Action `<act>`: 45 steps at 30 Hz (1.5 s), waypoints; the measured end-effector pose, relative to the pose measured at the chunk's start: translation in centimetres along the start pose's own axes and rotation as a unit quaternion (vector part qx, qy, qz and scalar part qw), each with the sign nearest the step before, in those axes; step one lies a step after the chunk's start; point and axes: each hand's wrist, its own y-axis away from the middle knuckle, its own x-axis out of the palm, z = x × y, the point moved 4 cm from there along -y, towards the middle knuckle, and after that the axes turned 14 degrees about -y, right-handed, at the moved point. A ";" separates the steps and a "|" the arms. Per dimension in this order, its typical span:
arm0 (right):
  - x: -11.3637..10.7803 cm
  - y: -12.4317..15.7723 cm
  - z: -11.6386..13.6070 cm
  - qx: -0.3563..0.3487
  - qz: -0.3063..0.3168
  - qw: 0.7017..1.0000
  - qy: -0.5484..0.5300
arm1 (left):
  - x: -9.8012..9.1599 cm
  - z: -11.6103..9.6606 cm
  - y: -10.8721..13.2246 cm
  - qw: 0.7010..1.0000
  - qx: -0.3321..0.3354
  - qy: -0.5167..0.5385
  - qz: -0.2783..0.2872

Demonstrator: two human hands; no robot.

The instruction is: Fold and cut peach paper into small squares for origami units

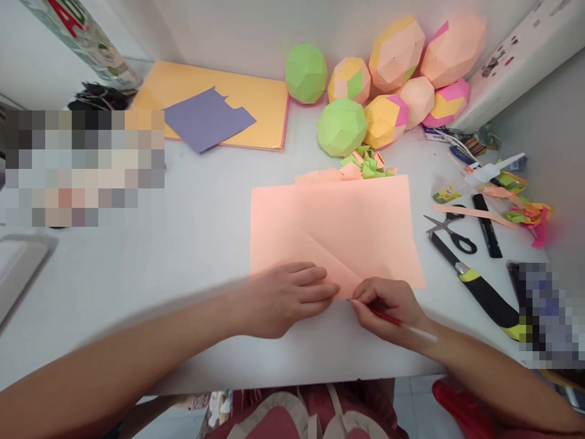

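Note:
A sheet of peach paper (329,225) lies on the white table in front of me, with a faint slanting line or crease across it. My left hand (292,299) rests palm down on its lower left part, fingers stretched out toward the right. In my right hand (388,305) is a slim red pen (386,317) with a clear end, held in a writing grip. Its tip is by the sheet's lower edge, just right of my left fingertips. The pen's other end points toward my right wrist.
Green, yellow and peach paper balls (342,127) stand at the back, with paper scraps (365,163) before them. A purple sheet (210,119) lies on yellow paper (260,97) at back left. Scissors (452,230), a cutter (484,292) and a glue bottle (487,172) lie right.

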 end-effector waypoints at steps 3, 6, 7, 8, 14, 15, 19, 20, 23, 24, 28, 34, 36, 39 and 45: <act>0.6 -0.2 -0.3 -0.015 0.012 0.999 0.050 | 0.0 0.0 -0.1 1.000 -0.002 -0.003 -0.001; 0.7 -0.3 -0.4 -0.034 0.015 0.996 0.078 | 0.0 0.0 -0.1 1.000 -0.003 -0.007 -0.003; 0.7 -0.4 -0.5 -0.037 0.016 0.996 0.084 | 0.1 0.0 -0.1 1.000 -0.003 -0.007 -0.003; 0.7 -0.4 -0.5 -0.039 0.017 0.995 0.086 | 0.1 0.0 0.0 1.000 -0.002 -0.007 -0.003; 0.7 -0.5 -0.6 -0.027 0.026 0.996 0.077 | 0.4 0.0 0.1 1.000 -0.005 0.003 -0.001; 0.7 -0.6 -0.6 -0.027 0.027 0.997 0.074 | 0.4 0.0 0.1 1.000 -0.004 0.003 0.000; 0.6 -0.6 -0.5 -0.027 0.029 0.996 0.074 | 0.1 0.0 0.0 1.000 -0.003 0.000 0.002; 0.6 -0.6 -0.5 -0.026 0.029 0.996 0.076 | 0.1 0.0 0.0 1.000 -0.004 0.001 0.002; 0.7 -0.6 -0.4 -0.023 0.033 0.996 0.077 | 0.1 0.0 0.0 1.000 -0.007 0.003 0.005; 0.7 -0.6 -0.4 -0.022 0.034 0.996 0.076 | 0.2 0.0 0.0 1.000 -0.008 0.003 0.007; 0.7 -0.7 -0.4 -0.016 0.031 0.996 0.077 | 0.2 0.0 0.1 1.000 -0.009 0.005 0.004; 0.7 -0.6 -0.6 -0.018 0.041 0.997 0.070 | 0.3 0.0 0.1 1.000 -0.006 0.010 -0.003; 0.7 -0.7 -0.5 -0.012 0.040 0.997 0.071 | 0.4 0.0 0.2 1.000 -0.007 0.011 -0.001; 0.7 -0.8 -0.3 -0.012 0.042 0.996 0.071 | 0.5 0.1 0.2 1.000 -0.009 0.011 0.003; 0.6 -0.6 -0.7 -0.008 0.046 0.997 0.054 | 0.5 0.0 0.2 1.000 -0.013 0.026 0.004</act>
